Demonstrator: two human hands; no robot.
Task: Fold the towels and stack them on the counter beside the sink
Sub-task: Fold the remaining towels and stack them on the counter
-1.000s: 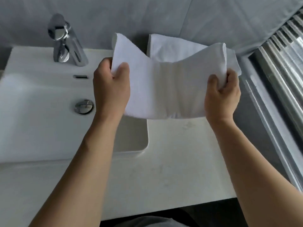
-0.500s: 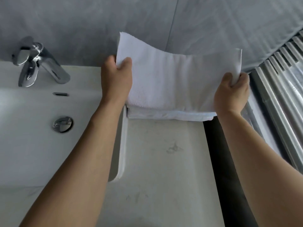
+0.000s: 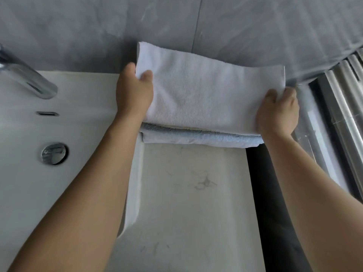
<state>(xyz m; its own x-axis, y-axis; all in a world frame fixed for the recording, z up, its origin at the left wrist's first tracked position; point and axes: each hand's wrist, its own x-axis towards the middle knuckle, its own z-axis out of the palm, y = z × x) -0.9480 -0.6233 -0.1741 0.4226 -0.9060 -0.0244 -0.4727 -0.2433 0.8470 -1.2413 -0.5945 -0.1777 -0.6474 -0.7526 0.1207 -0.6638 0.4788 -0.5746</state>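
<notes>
Chrome curved tap (image 3: 29,79) and round drain plug (image 3: 54,153) at far left, in the white ceramic basin (image 3: 23,183). Left hand (image 3: 133,93) pinching the folded white terry towel (image 3: 206,95); right hand (image 3: 277,110) gripping its other end. Placing step, probably: towel partly on the pale blue folded towel (image 3: 196,137) beneath (far edge lifted). Next: lower, align, release. Pale marbled stone counter (image 3: 196,203), grey wall (image 3: 78,32), metal slats (image 3: 343,99) at right.

The white towel (image 3: 206,95) is covering most of the stack (image 3: 200,138) beneath; only its near edge is showing. The faucet (image 3: 25,79) is running off the left edge. Fingers of both hands are lying hidden behind the towel.
</notes>
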